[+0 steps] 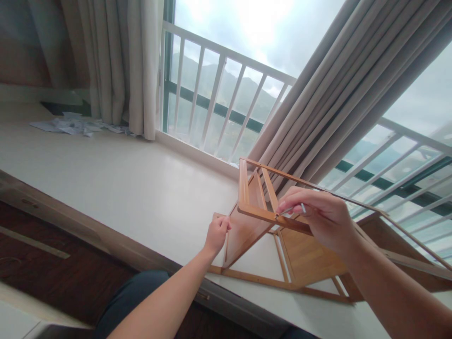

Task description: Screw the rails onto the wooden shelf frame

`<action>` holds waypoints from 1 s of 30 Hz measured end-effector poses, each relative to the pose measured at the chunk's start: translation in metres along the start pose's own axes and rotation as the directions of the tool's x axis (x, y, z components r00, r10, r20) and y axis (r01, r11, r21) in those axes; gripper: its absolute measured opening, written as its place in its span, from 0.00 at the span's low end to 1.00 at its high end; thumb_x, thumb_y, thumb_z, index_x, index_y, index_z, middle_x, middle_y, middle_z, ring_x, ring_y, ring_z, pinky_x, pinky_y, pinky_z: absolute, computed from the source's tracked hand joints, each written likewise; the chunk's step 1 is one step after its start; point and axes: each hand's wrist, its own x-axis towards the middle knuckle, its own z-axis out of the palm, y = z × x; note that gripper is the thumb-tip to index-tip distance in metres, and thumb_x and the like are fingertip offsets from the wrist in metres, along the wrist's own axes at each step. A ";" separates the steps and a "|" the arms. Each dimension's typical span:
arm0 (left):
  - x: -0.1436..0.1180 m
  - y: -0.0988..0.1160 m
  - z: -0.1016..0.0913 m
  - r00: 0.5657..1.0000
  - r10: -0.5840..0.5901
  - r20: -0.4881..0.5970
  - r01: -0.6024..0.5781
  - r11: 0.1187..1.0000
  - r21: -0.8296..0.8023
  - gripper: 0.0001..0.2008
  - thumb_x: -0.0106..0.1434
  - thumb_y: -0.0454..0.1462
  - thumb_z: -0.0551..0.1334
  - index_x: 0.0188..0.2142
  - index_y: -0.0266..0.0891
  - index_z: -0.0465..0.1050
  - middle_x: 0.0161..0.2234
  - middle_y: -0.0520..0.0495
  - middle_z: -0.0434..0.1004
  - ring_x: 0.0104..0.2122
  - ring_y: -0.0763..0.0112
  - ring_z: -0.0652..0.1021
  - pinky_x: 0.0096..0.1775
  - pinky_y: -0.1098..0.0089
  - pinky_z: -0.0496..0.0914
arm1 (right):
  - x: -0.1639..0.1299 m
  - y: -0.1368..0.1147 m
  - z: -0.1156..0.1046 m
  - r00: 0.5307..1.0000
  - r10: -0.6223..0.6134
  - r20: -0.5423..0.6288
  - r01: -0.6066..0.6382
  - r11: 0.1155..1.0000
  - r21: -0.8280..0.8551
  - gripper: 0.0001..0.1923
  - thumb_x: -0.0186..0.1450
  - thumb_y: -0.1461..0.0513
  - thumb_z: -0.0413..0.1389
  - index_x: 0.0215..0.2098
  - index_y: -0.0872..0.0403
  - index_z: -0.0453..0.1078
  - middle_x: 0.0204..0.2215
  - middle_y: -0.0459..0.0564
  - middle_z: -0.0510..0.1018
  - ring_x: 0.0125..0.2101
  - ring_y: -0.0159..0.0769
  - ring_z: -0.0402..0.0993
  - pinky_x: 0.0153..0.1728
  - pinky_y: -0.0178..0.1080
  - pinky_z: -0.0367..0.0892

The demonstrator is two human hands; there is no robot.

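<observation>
Hands are working on a wooden rack (282, 235) that is lying tilted on the pale window ledge (123, 183), in the only view I am getting, from the head camera. I am seeing the left hand (217, 234) curling into a closed grip on the edge of the rack's lower left panel. The right hand (319, 214) is pinching a small metal key (294, 208) between narrow fingertips, its tip meeting the rack's upper wooden bar. Beyond the rack, beige curtains (339, 89) are hanging beside a white railing (219, 89) outside the window. Scraps of paper (76, 125) are lying far off at the ledge's left end.
</observation>
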 end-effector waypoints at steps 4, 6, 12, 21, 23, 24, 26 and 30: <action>0.000 -0.003 0.001 1.000 0.003 0.000 -0.003 1.000 -0.010 0.25 0.66 0.54 0.51 0.20 0.43 0.67 0.21 0.50 0.70 0.26 0.65 0.73 0.34 0.64 0.66 | 0.001 -0.003 0.002 0.999 0.019 0.026 -0.019 1.000 -0.010 0.19 0.76 0.50 0.54 0.41 0.51 0.83 0.33 0.54 0.84 0.32 0.40 0.79 0.32 0.41 0.70; 0.000 -0.004 0.001 1.000 0.004 -0.003 -0.004 1.000 -0.013 0.25 0.66 0.54 0.52 0.20 0.43 0.67 0.21 0.50 0.71 0.26 0.65 0.73 0.34 0.64 0.66 | 0.002 -0.004 0.002 0.999 0.029 0.025 -0.029 0.999 -0.016 0.19 0.76 0.50 0.55 0.39 0.52 0.82 0.32 0.54 0.84 0.32 0.40 0.80 0.32 0.40 0.71; 0.000 -0.004 0.000 1.000 0.013 -0.002 -0.013 1.000 0.000 0.24 0.66 0.54 0.51 0.20 0.43 0.67 0.21 0.50 0.71 0.26 0.65 0.73 0.34 0.65 0.67 | 0.003 -0.003 0.002 0.998 0.061 0.014 -0.061 0.998 -0.026 0.19 0.76 0.49 0.55 0.38 0.51 0.81 0.32 0.53 0.84 0.33 0.39 0.80 0.34 0.40 0.71; 0.000 -0.004 0.001 1.000 0.011 0.002 -0.011 1.000 0.005 0.25 0.67 0.54 0.51 0.20 0.44 0.67 0.21 0.50 0.71 0.26 0.65 0.73 0.34 0.64 0.67 | 0.001 -0.003 0.001 0.998 0.062 0.024 -0.062 0.998 0.006 0.17 0.76 0.50 0.55 0.43 0.49 0.83 0.34 0.52 0.85 0.33 0.39 0.80 0.34 0.40 0.71; 0.000 -0.004 0.001 1.000 0.013 0.001 -0.013 1.000 0.001 0.24 0.66 0.53 0.51 0.20 0.44 0.67 0.21 0.50 0.72 0.26 0.65 0.73 0.34 0.64 0.67 | 0.001 -0.002 0.001 0.997 0.068 0.021 -0.069 0.998 0.013 0.17 0.76 0.50 0.55 0.44 0.48 0.83 0.34 0.52 0.85 0.33 0.39 0.80 0.33 0.40 0.71; 0.000 -0.004 0.001 1.000 0.014 0.002 -0.014 1.000 0.001 0.24 0.66 0.53 0.51 0.20 0.44 0.67 0.21 0.50 0.71 0.26 0.65 0.73 0.34 0.64 0.67 | 0.001 -0.002 0.001 0.997 0.072 0.022 -0.072 0.997 0.012 0.17 0.76 0.50 0.54 0.44 0.48 0.84 0.34 0.52 0.85 0.33 0.39 0.80 0.33 0.40 0.71; 0.000 -0.003 0.002 1.000 0.017 0.005 -0.017 1.000 0.006 0.24 0.66 0.53 0.51 0.20 0.44 0.67 0.21 0.50 0.71 0.26 0.65 0.73 0.34 0.64 0.67 | 0.000 -0.001 0.001 0.996 0.079 0.029 -0.079 0.997 0.004 0.18 0.76 0.50 0.54 0.43 0.49 0.84 0.34 0.53 0.85 0.33 0.40 0.80 0.33 0.40 0.71; 0.000 -0.003 0.002 1.000 0.013 0.011 -0.014 1.000 0.006 0.24 0.66 0.53 0.51 0.20 0.44 0.66 0.21 0.50 0.71 0.26 0.65 0.73 0.34 0.64 0.67 | 0.000 0.000 0.001 0.997 0.070 0.038 -0.070 0.998 0.000 0.16 0.77 0.53 0.55 0.40 0.51 0.81 0.33 0.52 0.84 0.34 0.40 0.79 0.35 0.40 0.71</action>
